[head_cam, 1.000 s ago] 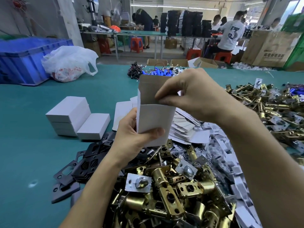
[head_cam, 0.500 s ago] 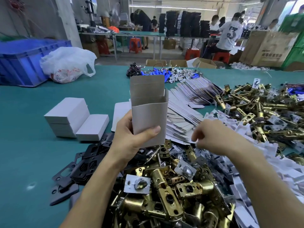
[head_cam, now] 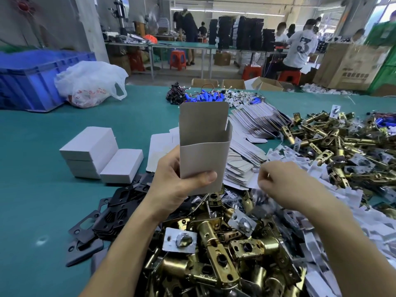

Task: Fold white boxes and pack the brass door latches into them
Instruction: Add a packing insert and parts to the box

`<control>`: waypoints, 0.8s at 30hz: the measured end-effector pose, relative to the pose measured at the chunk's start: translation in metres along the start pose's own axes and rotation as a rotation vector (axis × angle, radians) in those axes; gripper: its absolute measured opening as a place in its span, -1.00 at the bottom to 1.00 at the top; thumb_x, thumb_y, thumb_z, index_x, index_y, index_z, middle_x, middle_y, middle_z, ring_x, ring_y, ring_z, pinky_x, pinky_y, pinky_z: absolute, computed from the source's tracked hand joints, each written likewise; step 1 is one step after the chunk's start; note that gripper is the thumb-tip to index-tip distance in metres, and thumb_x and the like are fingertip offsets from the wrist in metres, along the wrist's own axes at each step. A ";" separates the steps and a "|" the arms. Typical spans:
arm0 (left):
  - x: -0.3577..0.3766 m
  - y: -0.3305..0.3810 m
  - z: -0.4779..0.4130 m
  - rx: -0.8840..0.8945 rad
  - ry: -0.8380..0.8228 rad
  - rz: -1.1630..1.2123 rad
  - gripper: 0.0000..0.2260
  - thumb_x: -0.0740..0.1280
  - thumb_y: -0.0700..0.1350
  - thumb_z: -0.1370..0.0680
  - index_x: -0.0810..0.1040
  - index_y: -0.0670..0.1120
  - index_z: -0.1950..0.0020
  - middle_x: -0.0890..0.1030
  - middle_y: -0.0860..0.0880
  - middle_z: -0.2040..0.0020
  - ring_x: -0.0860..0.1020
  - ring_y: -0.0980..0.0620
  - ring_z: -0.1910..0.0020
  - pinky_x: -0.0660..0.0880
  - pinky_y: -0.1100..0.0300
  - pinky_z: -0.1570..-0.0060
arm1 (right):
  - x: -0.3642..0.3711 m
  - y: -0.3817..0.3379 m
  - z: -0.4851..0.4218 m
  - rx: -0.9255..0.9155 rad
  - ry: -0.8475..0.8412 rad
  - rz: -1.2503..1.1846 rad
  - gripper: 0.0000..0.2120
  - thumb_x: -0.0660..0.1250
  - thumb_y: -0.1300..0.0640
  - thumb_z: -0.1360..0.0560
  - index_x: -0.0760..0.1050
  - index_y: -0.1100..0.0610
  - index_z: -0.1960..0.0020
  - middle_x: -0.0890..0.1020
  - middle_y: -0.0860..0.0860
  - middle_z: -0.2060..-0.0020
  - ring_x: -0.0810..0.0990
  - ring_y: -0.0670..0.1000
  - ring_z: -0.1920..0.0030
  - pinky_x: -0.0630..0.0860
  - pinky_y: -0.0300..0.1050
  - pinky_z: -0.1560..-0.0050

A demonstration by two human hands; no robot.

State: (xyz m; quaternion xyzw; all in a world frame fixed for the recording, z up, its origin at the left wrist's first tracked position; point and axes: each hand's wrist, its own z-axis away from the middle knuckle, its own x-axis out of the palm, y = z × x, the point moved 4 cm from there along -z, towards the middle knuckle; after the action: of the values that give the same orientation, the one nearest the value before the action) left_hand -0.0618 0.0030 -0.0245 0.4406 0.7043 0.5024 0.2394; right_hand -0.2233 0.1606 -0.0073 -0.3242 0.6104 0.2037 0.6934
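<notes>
Above the near pile of latches (head_cam: 214, 249), the left hand (head_cam: 171, 185) grips an upright box (head_cam: 203, 151), thumb across its front, with the top flap standing open. Just to its right, the right hand (head_cam: 280, 185) hovers with fingers curled; whether it pinches anything cannot be told. Flat blanks (head_cam: 246, 155) fan out behind the box. Closed boxes (head_cam: 100, 155) sit stacked on the green table (head_cam: 32, 189) to the left, black plates (head_cam: 115, 211) near them.
</notes>
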 end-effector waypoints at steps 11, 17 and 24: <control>0.003 0.000 0.001 -0.060 -0.012 0.008 -0.69 0.59 -0.16 -0.33 0.71 0.08 -0.02 0.73 -0.02 0.04 0.70 0.04 0.07 0.64 0.18 0.14 | -0.103 -0.047 0.050 -0.494 0.620 -0.839 -0.88 0.23 0.29 -0.62 0.39 0.08 -0.06 0.66 0.04 0.23 0.67 -0.03 0.28 0.57 -0.23 0.32; 0.005 0.000 0.002 -0.089 -0.011 -0.005 -0.66 0.61 -0.10 -0.30 0.70 0.12 -0.04 0.72 -0.04 0.00 0.70 0.02 0.05 0.65 0.16 0.13 | -0.105 -0.087 0.039 -0.632 0.486 -0.804 -0.76 0.33 0.37 -0.54 0.54 0.10 -0.13 0.65 0.01 0.22 0.69 -0.03 0.26 0.66 -0.10 0.24; 0.004 -0.002 0.001 -0.081 0.003 -0.042 -0.65 0.55 -0.22 -0.36 0.65 0.00 -0.11 0.73 -0.04 0.04 0.69 0.05 0.10 0.62 0.22 0.20 | -0.080 -0.105 0.016 -0.549 0.434 -0.661 -0.92 0.48 0.25 -0.45 0.60 0.13 0.14 0.68 -0.04 0.30 0.65 -0.10 0.26 0.57 -0.21 0.17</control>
State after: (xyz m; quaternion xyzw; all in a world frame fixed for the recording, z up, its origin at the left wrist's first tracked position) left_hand -0.0635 0.0068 -0.0264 0.4151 0.6927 0.5261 0.2667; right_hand -0.1545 0.1068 0.0927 -0.7070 0.5288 0.0536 0.4666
